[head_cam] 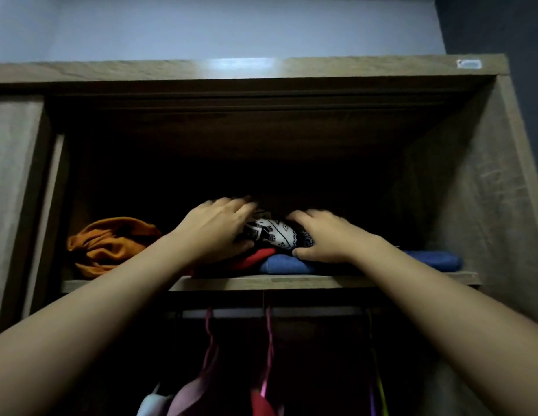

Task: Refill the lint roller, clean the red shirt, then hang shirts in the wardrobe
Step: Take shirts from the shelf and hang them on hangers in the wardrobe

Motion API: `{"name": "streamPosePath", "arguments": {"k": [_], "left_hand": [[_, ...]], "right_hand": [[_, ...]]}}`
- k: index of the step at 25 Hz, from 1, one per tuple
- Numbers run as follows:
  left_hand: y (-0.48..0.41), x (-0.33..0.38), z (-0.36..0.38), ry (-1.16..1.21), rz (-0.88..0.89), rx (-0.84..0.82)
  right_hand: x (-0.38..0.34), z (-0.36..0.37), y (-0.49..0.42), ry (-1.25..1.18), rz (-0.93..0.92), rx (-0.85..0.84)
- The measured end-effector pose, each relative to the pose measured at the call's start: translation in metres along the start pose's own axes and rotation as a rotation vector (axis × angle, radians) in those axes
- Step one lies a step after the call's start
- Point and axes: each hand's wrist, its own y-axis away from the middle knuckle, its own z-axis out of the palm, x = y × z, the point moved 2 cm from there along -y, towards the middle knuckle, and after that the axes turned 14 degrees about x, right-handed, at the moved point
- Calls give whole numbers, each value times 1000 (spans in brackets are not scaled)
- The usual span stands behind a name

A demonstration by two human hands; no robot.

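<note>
Wardrobe shelf (261, 283): patterned garment (272, 232) gripped between left hand (213, 232) and right hand (324, 238), atop the red shirt (257, 256).

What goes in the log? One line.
place: shelf | left hand: holds patterned cloth | right hand: holds same cloth | below: red garment, blue garment

Wardrobe (472, 205): wood-grain, open, seen from below. On its upper shelf (261, 282), about mid-width, I see the red shirt (255, 258), folded and mostly covered, only a front edge showing. A blue shirt (291, 264) lies folded flat just beside it, reaching right. A black-and-white patterned shirt (270, 234) sits bunched on top of both, held between my left grip (213, 229) and right grip (324, 235), thumbs beneath. Below the shelf, pink hangers (269, 340) hang on the rail (291, 312), carrying clothes.
</note>
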Motion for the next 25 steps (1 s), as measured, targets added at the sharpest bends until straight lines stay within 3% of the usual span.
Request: {"name": "streamPosePath", "arguments": {"k": [4, 12, 19, 25], "left_hand": [[1, 0, 5, -76, -24, 20], [-33, 32, 4, -167, -81, -63], [-62, 113, 18, 131, 83, 84], [-52, 117, 24, 315, 56, 75]], "right_hand": [[14, 11, -11, -128, 64, -117], [34, 0, -2, 268, -33, -60], [94, -65, 56, 626, -35, -153], [101, -70, 71, 533, -32, -200]]}}
